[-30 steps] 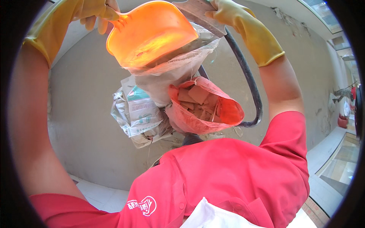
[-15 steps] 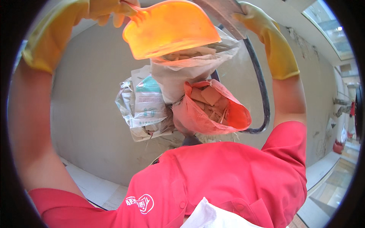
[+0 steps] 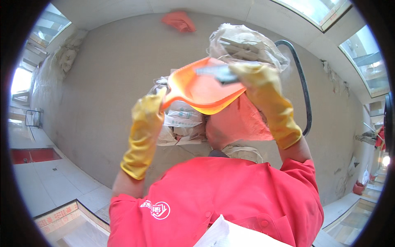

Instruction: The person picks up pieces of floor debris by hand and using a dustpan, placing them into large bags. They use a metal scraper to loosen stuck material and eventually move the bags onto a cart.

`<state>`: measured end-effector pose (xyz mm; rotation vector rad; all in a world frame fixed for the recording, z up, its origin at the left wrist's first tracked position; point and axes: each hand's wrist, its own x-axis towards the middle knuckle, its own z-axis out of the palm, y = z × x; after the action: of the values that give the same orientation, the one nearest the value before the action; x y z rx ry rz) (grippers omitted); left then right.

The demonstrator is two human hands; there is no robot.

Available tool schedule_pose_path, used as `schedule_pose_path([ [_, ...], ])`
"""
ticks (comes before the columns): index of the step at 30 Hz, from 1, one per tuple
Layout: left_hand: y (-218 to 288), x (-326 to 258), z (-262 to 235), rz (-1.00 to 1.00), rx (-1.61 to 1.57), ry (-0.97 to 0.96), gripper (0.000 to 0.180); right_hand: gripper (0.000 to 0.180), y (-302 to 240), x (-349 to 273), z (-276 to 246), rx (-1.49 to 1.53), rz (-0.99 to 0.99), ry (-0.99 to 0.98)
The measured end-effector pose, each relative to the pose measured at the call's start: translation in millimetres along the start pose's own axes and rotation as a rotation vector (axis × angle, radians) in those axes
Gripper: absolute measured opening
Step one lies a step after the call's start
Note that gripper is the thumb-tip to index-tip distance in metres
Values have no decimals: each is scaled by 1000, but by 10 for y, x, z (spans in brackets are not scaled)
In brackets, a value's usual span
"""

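Note:
My left hand (image 3: 147, 123), in a yellow rubber glove, is closed round the handle of an orange dustpan (image 3: 210, 91). The pan is held up over the sacks, its wide mouth toward the right. My right hand (image 3: 261, 84), gloved alike, grips a flat grey piece (image 3: 217, 73) above the pan; motion smears it and its kind cannot be made out. Below the pan stands a red woven sack (image 3: 236, 125), its opening mostly hidden. A white sack (image 3: 218, 39) with flat broken pieces stands beyond. Left of the red sack is a white printed bag (image 3: 181, 119).
A black curved tube handle (image 3: 305, 90) rises right of the sacks. A crumpled red sack (image 3: 179, 20) lies on the grey floor (image 3: 111, 78) by the far wall. Framed glass panes (image 3: 366, 57) line the sides, and a red recess (image 3: 35, 155) is at the left.
Both hands have come back toward my body and lower, bringing the dustpan and the grey piece off the white sack. The grey piece now overlaps the pan. My view has widened over the floor.

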<state>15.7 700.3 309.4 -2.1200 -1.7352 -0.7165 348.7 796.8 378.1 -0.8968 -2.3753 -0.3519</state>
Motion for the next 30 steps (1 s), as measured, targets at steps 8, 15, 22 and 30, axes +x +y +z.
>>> schedule_pose_path([
  [8, -1634, -3142, -967, -154, -93, -58, 62, 33, -3756, -204, 745, 304, -214, -437],
  [15, -2323, -4739, -1397, -273, -212, -326, 65, 33, -4941, -633, 856, 451, -57, -432],
  [22, -2192, -5439, -1194, -326, -66, -145, 65, 48, -2528, -2380, 111, -158, 661, 18],
  [30, -913, -4846, -958, -629, -92, -44, 58, 99, -155, -4530, -202, -501, 1294, 147],
])
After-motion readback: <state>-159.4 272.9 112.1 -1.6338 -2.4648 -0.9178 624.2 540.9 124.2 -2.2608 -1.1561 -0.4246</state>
